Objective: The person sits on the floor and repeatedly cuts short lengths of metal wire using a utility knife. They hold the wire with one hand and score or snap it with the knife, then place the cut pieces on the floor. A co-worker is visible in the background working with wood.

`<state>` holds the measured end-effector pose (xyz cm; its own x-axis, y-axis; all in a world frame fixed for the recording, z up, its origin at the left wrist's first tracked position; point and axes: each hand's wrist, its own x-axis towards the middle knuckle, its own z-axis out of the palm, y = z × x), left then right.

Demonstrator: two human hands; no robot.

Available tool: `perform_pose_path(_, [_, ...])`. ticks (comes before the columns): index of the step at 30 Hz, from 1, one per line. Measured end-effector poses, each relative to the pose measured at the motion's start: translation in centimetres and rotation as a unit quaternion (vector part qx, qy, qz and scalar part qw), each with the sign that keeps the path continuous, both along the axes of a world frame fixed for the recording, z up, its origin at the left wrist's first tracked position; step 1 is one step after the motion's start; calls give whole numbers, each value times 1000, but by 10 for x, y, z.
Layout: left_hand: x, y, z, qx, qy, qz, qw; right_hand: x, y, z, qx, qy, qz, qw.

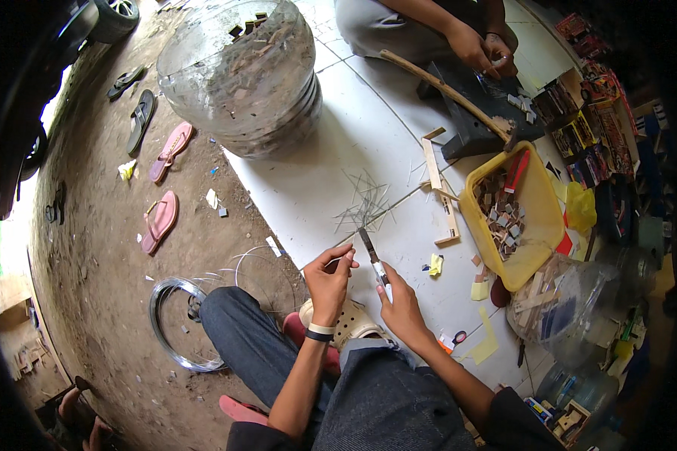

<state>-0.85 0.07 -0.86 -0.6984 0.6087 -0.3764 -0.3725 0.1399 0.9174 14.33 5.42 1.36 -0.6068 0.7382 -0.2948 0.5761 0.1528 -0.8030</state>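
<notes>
Head view: beside a denim-clad knee (237,319), a coil of silvery wire (158,331) is laid on bare earth (113,301). A dark-headed tool (370,252) with a white grip is grasped in the right hand (403,304); the left hand (328,279) is pinched at the fingertips, though whether anything is held cannot be told. Just beyond the tool, short wire pieces (366,201) are scattered on white floor tiles (301,188). Farther off, small blocks (507,225) are held in a yellow basket (513,276).

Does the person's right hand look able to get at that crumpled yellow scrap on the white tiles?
Probably yes: the crumpled yellow scrap lies ahead and right of the right hand, with nothing visible between. That hand grips a tool, though, which may need setting down first.
</notes>
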Motion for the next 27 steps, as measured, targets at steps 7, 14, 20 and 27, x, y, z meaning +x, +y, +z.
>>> perform_pose_path(7, [2, 0, -2, 9, -6, -17, 1000, -5, 3, 5, -11, -12, 26, 1000])
perform_pose_path(14, [2, 2, -6, 18, -15, -9, 1000, -2, 0, -2, -12, -32, 28, 999])
perform_pose_path(20, [2, 2, -7, 17, -16, -5, 1000, -1, 0, -11, -8, -28, 30, 999])
perform_pose_path(27, [-1, 2, -7, 24, -29, -3, 999, -3, -3, -16, -19, -29, 20, 999])
